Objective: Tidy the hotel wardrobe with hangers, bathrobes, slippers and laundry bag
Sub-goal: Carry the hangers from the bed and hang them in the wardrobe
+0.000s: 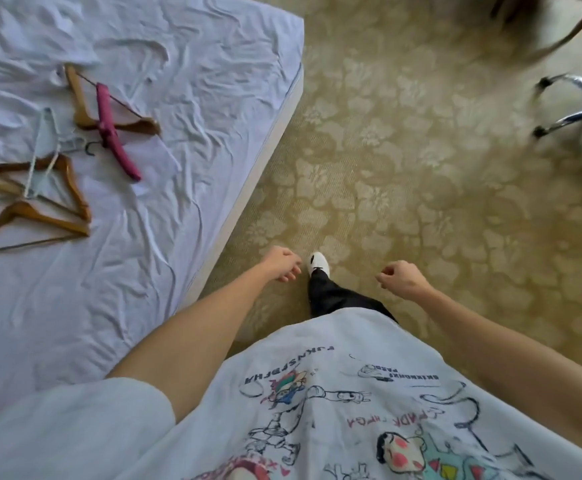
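Several hangers (75,150) on bed (213,81) — well apart from either grip

the wooden hangers (33,216) look glossy on the creased matt sheet (185,98). one pink hanger (111,133) seems cloth-padded (hook dark metal). my chair legs (573,112) are shiny chrome.

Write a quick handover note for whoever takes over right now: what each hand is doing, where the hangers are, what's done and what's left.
Left hand: loosely curled, holding nothing, over the carpet by the bed corner.
Right hand: the same, holding nothing.
Hangers: all lying loose on the bed. Pink padded hanger lies across one wooden hanger; a white wire hanger lies over more wooden hangers near the left edge.
Done: nothing hung yet, judging by the view.
Left: collect the hangers. Wardrobe, bathrobes, slippers and laundry bag are not in view.
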Motion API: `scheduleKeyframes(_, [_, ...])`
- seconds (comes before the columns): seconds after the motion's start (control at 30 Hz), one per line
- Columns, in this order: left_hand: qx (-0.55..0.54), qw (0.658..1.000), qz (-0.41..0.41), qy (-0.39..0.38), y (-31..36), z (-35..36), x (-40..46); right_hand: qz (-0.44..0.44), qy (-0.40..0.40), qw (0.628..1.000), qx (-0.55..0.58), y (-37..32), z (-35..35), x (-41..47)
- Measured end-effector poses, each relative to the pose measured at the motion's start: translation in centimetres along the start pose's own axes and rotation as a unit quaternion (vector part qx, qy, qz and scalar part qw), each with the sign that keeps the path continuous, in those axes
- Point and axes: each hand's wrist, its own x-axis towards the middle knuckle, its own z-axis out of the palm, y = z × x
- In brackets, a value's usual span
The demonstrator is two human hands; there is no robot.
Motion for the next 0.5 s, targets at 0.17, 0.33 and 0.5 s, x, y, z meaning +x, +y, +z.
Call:
scheduleKeyframes(0.17, [-0.018, 0.998, -0.035, 0.041, 7.1, -7.7, 5.7, -0.04, -0.024, 0.999, -0.027, -8.7, -8.7, 9.2])
scheduleKeyframes(0.33, [-0.088, 0.985, -0.069, 0.132, 8.4, -14.9, 8.9, -0.136, -0.077, 0.984, -0.087, -20.8, -13.1, 17.5])
scheduleKeyframes(0.5, [-0.191, 0.955, -0.146, 0.174, 5.4, -21.0, 11.9, -0.254, -0.132, 0.945, -0.161, -35.3, -13.6, 23.7])
